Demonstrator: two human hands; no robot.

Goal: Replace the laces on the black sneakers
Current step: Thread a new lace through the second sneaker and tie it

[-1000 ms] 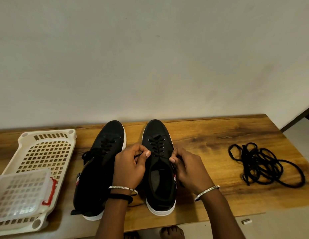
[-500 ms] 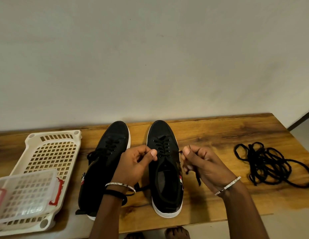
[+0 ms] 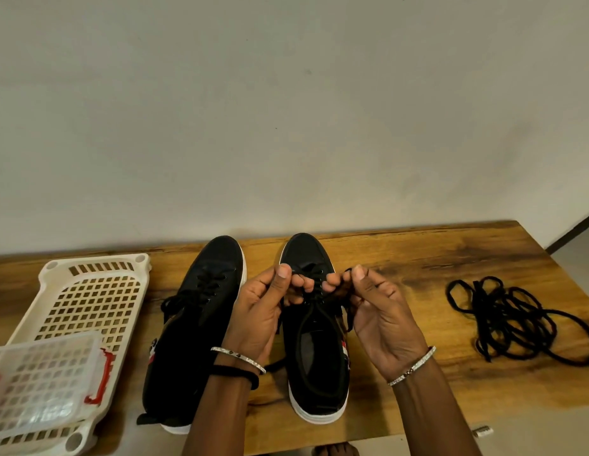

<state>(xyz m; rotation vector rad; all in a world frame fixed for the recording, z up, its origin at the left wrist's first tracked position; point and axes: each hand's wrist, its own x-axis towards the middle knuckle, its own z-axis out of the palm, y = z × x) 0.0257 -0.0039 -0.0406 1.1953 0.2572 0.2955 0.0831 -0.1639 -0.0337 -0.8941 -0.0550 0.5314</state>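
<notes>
The step in hand looks like working the old lace (image 3: 305,319) loose on the sneaker under the hands (image 3: 314,366), which stands toe-away on the wooden table (image 3: 418,268). To do it well, each side should be eased out one eyelet row at a time, pulling evenly so the crossings slacken without snagging. The shoe is not held down, so a hard tug could drag it.

The left hand (image 3: 257,311) is raised over the upper eyelets of that sneaker, thumb up and fingers curled in, pinching a stretch of lace between them. The right hand (image 3: 382,317) mirrors it on the sneaker's other side, thumb and curled fingers nipped tight on the lace, with a strand hanging below the fingers. Neither hand touches the shoe body as far as can be seen. Whether the knot is fully undone is hidden behind the fingers.

The second sneaker (image 3: 194,324), laced, lies just beside this sneaker on its left. A tangle of loose black laces (image 3: 510,317) lies well apart to its right. A white perforated basket (image 3: 89,301) sits farther left, beyond the second sneaker.
</notes>
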